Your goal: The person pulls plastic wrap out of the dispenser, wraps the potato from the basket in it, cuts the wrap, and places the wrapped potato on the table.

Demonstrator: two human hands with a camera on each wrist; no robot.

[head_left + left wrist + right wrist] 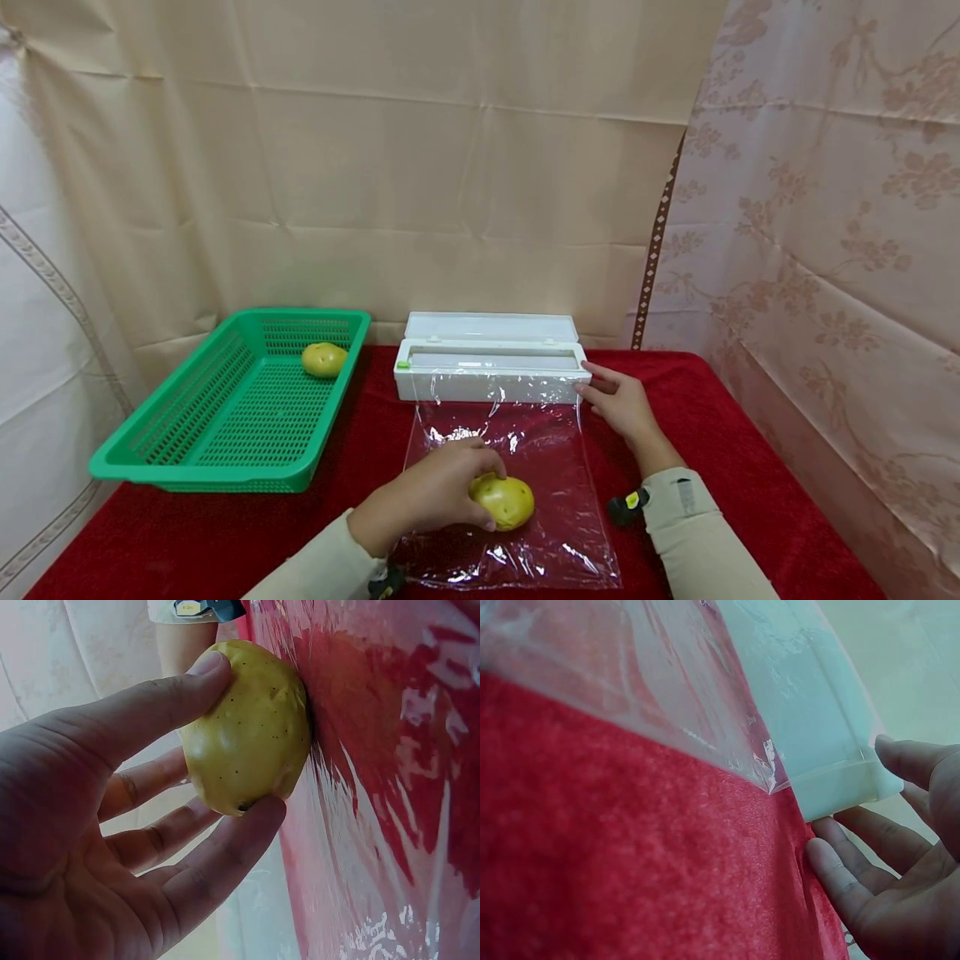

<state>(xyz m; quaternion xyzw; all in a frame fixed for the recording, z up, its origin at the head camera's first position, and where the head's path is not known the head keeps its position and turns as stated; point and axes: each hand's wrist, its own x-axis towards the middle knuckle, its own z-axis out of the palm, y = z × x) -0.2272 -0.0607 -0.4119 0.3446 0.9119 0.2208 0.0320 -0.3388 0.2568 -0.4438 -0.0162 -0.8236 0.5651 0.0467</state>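
Note:
A yellow potato [504,502] lies on a clear sheet of plastic wrap [551,533]. My left hand [442,490] holds it, with the thumb on one side and fingertips on the other; the left wrist view shows dark specks on the potato [247,735]. The wrap runs out from a white plastic wrap dispenser [487,387] whose lid [491,325] is raised at the back. My right hand [617,402] grips the dispenser's right end between thumb and fingers. In the right wrist view, fingertips of that hand [907,847] sit beside the dispenser's end [832,791].
A green plastic basket [300,475] stands on the left, holding another potato [324,360] near its back right corner. A red cloth [720,467] covers the table. Beige curtains [420,183] hang behind, and a patterned one [840,275] hangs at the right.

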